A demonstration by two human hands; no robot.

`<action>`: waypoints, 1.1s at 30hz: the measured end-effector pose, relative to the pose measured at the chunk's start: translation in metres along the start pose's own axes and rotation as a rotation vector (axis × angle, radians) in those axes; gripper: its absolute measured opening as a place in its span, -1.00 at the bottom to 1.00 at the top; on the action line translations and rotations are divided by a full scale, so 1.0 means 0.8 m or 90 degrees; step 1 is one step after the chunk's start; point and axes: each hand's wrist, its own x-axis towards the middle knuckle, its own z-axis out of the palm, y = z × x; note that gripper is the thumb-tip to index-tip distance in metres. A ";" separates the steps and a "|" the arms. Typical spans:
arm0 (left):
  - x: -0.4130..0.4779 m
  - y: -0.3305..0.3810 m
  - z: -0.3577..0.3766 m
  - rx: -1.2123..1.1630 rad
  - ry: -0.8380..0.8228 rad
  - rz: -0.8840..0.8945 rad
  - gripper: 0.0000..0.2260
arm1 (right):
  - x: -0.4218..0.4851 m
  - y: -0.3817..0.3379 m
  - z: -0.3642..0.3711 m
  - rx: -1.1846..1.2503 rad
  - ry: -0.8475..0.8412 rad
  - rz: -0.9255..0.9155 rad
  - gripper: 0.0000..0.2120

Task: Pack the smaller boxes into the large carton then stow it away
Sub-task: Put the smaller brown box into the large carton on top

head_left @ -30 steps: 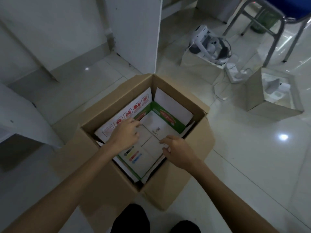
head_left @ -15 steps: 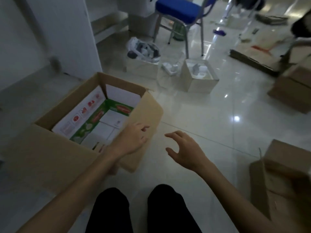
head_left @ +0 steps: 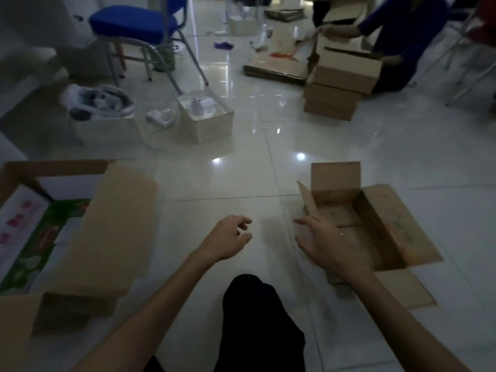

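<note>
I see left hand (head_left: 228, 237) mid-air over floor (head_left: 214, 181), fingers loosely curled, grip empty. Right hand (head_left: 332, 245) spread wide, grip empty, over near-left corner of small box (head_left: 375, 224); contact unclear. Small box open, flaps up, at right. Carton (head_left: 107, 237) at left edge, open, printed boxes (head_left: 40, 232) inside. Bare tile between the two; knee (head_left: 255, 304) below.

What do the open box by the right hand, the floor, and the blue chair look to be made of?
Open box: brown corrugated cardboard, matte, with creased flaps and faint print. Floor: large glossy tiles, probably ceramic or porcelain, with grout lines and mirror-like light spots. Blue chair: padded seat that looks like fabric, on shiny metal tube legs.
</note>
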 end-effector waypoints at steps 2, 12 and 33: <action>0.017 0.021 0.030 -0.002 -0.029 0.007 -0.70 | -0.009 0.034 -0.011 -0.001 0.016 0.030 -0.67; 0.104 0.086 0.161 -0.004 -0.138 -0.007 -0.63 | -0.032 0.212 -0.035 -0.019 0.052 0.197 -0.70; 0.193 0.091 0.300 -0.160 -0.108 -0.262 -0.44 | -0.035 0.485 -0.042 0.421 0.363 0.899 -0.24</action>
